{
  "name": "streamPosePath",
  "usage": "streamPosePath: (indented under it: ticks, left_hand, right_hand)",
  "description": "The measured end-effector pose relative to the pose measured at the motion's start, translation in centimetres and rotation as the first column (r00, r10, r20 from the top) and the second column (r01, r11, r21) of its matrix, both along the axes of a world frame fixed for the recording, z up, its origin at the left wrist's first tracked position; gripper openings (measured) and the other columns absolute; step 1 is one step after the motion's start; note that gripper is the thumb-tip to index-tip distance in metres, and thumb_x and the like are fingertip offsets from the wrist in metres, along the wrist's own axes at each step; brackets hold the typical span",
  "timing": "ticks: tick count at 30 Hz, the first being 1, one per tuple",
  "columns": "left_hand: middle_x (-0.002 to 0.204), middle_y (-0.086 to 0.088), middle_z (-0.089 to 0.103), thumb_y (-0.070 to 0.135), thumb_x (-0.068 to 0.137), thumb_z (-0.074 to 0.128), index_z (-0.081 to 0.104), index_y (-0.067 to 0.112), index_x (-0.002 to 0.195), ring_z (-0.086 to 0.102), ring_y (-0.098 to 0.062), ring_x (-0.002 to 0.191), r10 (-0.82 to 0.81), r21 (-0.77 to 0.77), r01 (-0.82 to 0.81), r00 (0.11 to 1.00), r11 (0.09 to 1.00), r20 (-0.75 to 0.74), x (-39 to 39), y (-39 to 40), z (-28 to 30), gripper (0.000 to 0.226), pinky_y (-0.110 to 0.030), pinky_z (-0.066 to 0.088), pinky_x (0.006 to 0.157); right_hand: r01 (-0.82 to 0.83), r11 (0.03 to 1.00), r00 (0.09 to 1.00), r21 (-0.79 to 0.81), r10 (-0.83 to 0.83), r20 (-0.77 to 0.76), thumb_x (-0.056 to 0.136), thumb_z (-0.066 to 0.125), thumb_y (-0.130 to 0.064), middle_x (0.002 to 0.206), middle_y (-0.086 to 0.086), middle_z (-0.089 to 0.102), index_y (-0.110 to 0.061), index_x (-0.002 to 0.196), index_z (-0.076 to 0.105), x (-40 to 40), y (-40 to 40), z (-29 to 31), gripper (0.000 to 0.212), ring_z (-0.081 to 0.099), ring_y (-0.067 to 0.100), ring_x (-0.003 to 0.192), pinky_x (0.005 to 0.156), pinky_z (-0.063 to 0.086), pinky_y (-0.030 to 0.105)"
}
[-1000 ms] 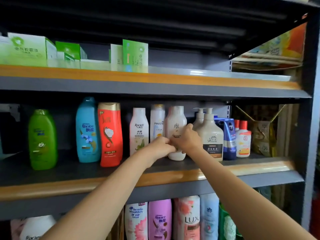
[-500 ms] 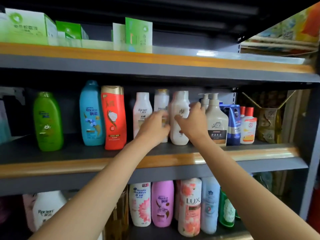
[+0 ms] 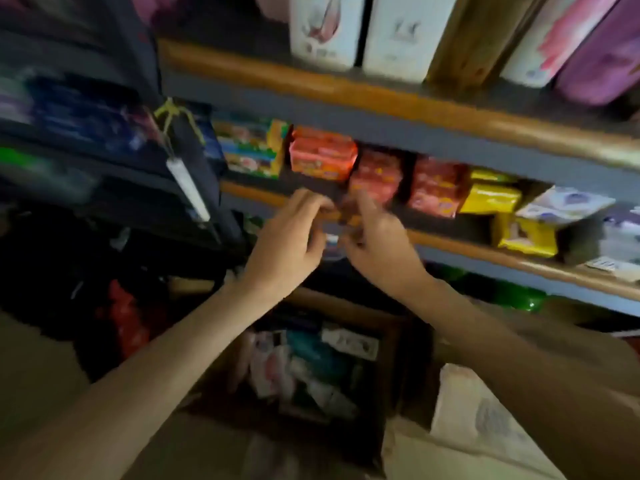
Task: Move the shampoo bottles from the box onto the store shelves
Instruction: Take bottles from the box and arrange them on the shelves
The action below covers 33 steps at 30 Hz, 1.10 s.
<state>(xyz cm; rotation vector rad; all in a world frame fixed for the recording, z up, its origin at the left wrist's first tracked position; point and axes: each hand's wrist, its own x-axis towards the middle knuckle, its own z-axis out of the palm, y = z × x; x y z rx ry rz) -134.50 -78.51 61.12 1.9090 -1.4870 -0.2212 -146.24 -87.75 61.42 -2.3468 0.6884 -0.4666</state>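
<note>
Brown cardboard box sits open on the floor below the shelves, low in the blurred view, and holds a jumble of shampoo bottles lying on their sides, in white, pink and teal. Both bare forearms reach forward above it. The left hand and the right hand hang close together in front of the orange-edged lower shelf, with nothing visibly held. The left hand's fingers look loosely curled; the right hand's fingers are partly stretched toward the shelf. Motion blur hides whether either touches the shelf edge.

On that lower shelf stand red packets, yellow packets and a pale purple-printed pack. On the shelf above, only the bottoms of white bottles and a purple bottle show. A dark rack stands to the left, and a light printed sack lies beside the box on the right.
</note>
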Motion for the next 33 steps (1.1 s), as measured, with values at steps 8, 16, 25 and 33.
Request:
streamPosePath:
  ticks: [8, 16, 25, 33]
  left_hand:
    - [0.118, -0.007, 0.056, 0.015, 0.091, 0.053, 0.049, 0.017, 0.122, 0.060, -0.022, 0.101, 0.183, 0.675, -0.068, 0.978, 0.735, -0.101, 4.8, 11.3, -21.4, 0.032, -0.040, 0.051, 0.086]
    - [0.115, -0.006, 0.057, 0.011, 0.094, 0.048, 0.051, 0.011, 0.117, 0.057, -0.020, 0.105, 0.167, 0.809, 0.037, 0.972, 0.586, -0.165, 7.4, 13.6, -30.1, 0.023, -0.026, 0.043, 0.080]
    - [0.119, -0.014, 0.055, 0.018, 0.094, 0.048, 0.034, 0.008, 0.134, 0.058, -0.027, 0.104, 0.229, 0.929, 0.103, 0.954, 0.355, -0.193, 6.3, 14.2, -37.2, 0.043, -0.031, 0.049, 0.080]
    - [0.093, -0.015, 0.063, 0.018, 0.094, 0.040, 0.041, 0.007, 0.127, 0.066, -0.026, 0.086, 0.370, 0.932, 0.129, 0.892, 0.339, -0.258, 7.3, 13.9, -38.4, 0.035, -0.027, 0.047, 0.066]
  right_hand:
    - [0.133, 0.909, 0.733, 0.394, 0.178, -0.657, 0.092, 0.050, -0.014, 0.095, 0.010, 0.060, -0.006, 0.103, 0.057, 1.9, 7.9, -23.7, 0.016, 0.061, 0.028, 0.097, 0.074, 0.047, 0.032]
    - [0.280, 0.836, 0.506, 0.473, 0.290, -0.812, 0.094, 0.052, -0.028, 0.064, 0.002, 0.039, -0.013, 0.062, 0.041, 3.3, 11.8, -37.1, 0.037, 0.041, 0.013, 0.058, 0.051, 0.031, 0.025]
    - [0.516, 0.701, 0.578, 0.492, 0.139, -0.804, 0.088, 0.059, -0.027, 0.124, 0.009, 0.054, -0.011, 0.130, 0.044, 9.1, 21.3, -47.1, 0.047, 0.054, 0.026, 0.109, 0.081, 0.040, 0.031]
    - [0.564, 0.631, 0.560, 0.533, 0.183, -0.808, 0.073, 0.067, -0.056, 0.125, 0.005, 0.053, -0.014, 0.136, 0.034, 8.8, 19.3, -45.0, 0.082, 0.053, 0.026, 0.111, 0.089, 0.046, 0.034]
